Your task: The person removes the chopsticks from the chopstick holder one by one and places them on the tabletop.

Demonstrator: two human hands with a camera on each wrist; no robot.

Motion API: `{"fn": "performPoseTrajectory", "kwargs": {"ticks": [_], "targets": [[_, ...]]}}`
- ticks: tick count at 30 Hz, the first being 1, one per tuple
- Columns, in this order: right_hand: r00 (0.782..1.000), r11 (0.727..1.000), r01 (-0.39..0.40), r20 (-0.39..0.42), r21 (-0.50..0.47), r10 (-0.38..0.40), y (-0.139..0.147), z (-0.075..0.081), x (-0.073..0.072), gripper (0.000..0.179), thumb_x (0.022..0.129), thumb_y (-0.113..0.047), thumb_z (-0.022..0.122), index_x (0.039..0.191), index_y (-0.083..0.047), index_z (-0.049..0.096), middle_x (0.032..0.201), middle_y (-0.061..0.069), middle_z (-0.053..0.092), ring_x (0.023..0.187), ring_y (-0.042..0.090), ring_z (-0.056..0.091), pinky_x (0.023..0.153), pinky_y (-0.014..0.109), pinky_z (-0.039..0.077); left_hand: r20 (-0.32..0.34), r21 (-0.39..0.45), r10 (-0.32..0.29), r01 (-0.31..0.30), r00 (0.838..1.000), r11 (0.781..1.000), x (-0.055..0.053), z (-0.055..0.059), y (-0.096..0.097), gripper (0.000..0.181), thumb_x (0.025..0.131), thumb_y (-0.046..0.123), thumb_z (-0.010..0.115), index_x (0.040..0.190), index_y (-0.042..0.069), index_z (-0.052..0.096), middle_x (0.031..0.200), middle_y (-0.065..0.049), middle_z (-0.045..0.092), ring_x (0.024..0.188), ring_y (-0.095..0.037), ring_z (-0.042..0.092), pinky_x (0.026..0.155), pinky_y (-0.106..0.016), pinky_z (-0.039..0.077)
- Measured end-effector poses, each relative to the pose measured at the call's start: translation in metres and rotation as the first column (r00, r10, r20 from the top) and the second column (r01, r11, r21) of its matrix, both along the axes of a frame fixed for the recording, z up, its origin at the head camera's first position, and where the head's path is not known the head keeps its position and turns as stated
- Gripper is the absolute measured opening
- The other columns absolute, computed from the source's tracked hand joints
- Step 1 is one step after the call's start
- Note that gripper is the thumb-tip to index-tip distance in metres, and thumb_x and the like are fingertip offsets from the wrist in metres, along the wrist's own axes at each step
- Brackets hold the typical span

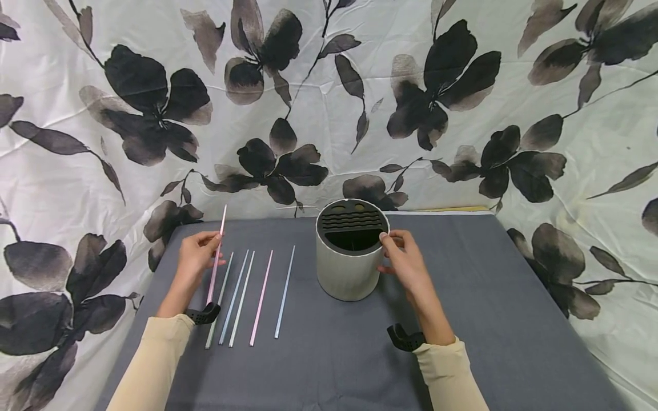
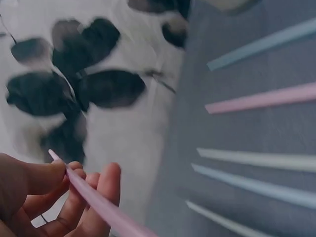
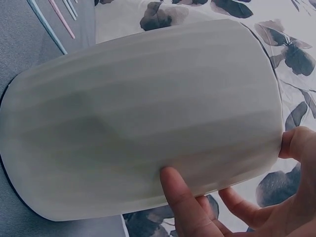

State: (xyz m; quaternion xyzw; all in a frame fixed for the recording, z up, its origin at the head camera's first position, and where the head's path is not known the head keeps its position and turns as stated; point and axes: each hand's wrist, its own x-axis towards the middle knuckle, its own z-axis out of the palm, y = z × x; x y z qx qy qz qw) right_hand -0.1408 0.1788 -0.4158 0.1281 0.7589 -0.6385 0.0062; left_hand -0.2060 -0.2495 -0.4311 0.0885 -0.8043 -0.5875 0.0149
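My left hand (image 1: 199, 251) pinches a thin pink stick (image 1: 216, 260) between thumb and fingers. The stick is raised and slanted, its upper tip above the hand. To its right lie several similar sticks on the grey cloth: a whitish one (image 1: 241, 297), a second pink one (image 1: 261, 297) and a light blue one (image 1: 285, 291) among them. A white cylindrical holder (image 1: 346, 274) stands upright, its dark top (image 1: 352, 220) cut with wavy slots, small holes and a larger opening. My right hand (image 1: 406, 257) holds its right side, thumb at the rim, fingers against the wall (image 3: 148, 118).
Grey cloth (image 1: 488, 297) covers the table. Behind it hangs a white sheet (image 1: 329, 74) with dark flowers, reaching down both sides. A yellow and white strip (image 1: 452, 210) shows along the table's back edge. Each wrist wears a black band (image 1: 406, 338).
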Motion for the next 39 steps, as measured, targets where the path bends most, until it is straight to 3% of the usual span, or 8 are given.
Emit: {"fn": "performPoseTrajectory", "kwargs": {"ticks": [9, 16, 19, 25, 27, 32, 39], "targets": [[1.0, 1.0, -0.008, 0.0, -0.007, 0.008, 0.0, 0.0, 0.001, 0.061, 0.106, -0.046, 0.055, 0.149, -0.005, 0.04, 0.147, 0.02, 0.045, 0.121, 0.032, 0.051, 0.079, 0.035, 0.065, 0.123, -0.111, 0.007, 0.006, 0.992, 0.994, 0.012, -0.039, -0.032, 0.039, 0.108, 0.012, 0.056, 0.136, -0.014, 0.057, 0.1, -0.014, 0.064, 0.067, -0.014, 0.069, 0.068, -0.036, 0.066], [1.0, 1.0, -0.009, -0.003, -0.004, 0.009, 0.002, 0.0, 0.001, 0.063, 0.106, -0.046, 0.055, 0.15, -0.005, 0.039, 0.149, 0.02, 0.044, 0.124, 0.034, 0.051, 0.082, 0.038, 0.065, 0.149, -0.17, 0.036, -0.01, 0.988, 0.985, 0.016, -0.066, -0.041, 0.036, 0.106, 0.01, 0.058, 0.131, -0.015, 0.061, 0.092, -0.017, 0.069, 0.061, -0.01, 0.068, 0.06, -0.033, 0.064], [1.0, 1.0, -0.005, -0.003, -0.004, 0.005, 0.002, -0.001, 0.002, 0.063, 0.106, -0.047, 0.055, 0.15, -0.005, 0.039, 0.148, 0.02, 0.044, 0.123, 0.034, 0.051, 0.082, 0.038, 0.065, 0.104, -0.293, 0.051, -0.019, 0.993, 0.956, 0.016, -0.075, -0.043, 0.033, 0.103, 0.013, 0.062, 0.122, -0.014, 0.067, 0.089, -0.02, 0.072, 0.056, -0.01, 0.067, 0.053, -0.031, 0.062], [1.0, 1.0, 0.004, 0.003, 0.004, -0.004, 0.003, -0.003, 0.003, 0.062, 0.106, -0.047, 0.055, 0.149, -0.005, 0.04, 0.148, 0.02, 0.045, 0.123, 0.033, 0.052, 0.086, 0.043, 0.065, 0.006, -0.564, 0.07, -0.055, 0.998, 0.824, 0.018, -0.088, -0.046, 0.028, 0.1, 0.02, 0.067, 0.106, -0.005, 0.076, 0.091, -0.021, 0.077, 0.058, -0.012, 0.061, 0.053, -0.028, 0.046], [1.0, 1.0, 0.004, 0.003, 0.011, -0.004, 0.003, -0.002, 0.003, 0.062, 0.106, -0.048, 0.056, 0.149, -0.006, 0.04, 0.148, 0.02, 0.045, 0.124, 0.034, 0.053, 0.086, 0.043, 0.065, -0.007, -0.598, 0.075, -0.064, 0.997, 0.799, 0.019, -0.091, -0.046, 0.026, 0.099, 0.02, 0.068, 0.104, -0.003, 0.077, 0.095, -0.023, 0.077, 0.065, -0.019, 0.064, 0.055, -0.03, 0.043], [1.0, 1.0, 0.002, 0.006, 0.007, -0.002, 0.003, -0.001, 0.003, 0.063, 0.105, -0.049, 0.056, 0.149, -0.006, 0.04, 0.148, 0.02, 0.045, 0.127, 0.035, 0.053, 0.084, 0.039, 0.065, -0.01, -0.629, 0.086, -0.073, 0.996, 0.774, 0.022, -0.095, -0.047, 0.024, 0.099, 0.02, 0.068, 0.102, -0.002, 0.076, 0.099, -0.024, 0.077, 0.075, -0.033, 0.069, 0.054, -0.033, 0.042], [1.0, 1.0, -0.019, 0.006, -0.015, 0.019, 0.0, -0.004, 0.001, 0.063, 0.106, -0.048, 0.055, 0.149, -0.006, 0.04, 0.148, 0.02, 0.045, 0.125, 0.034, 0.052, 0.082, 0.036, 0.065, 0.019, -0.648, 0.104, -0.066, 0.994, 0.759, 0.029, -0.095, -0.05, 0.021, 0.098, 0.021, 0.069, 0.098, 0.001, 0.075, 0.098, -0.022, 0.077, 0.074, -0.033, 0.069, 0.052, -0.033, 0.041]]}}
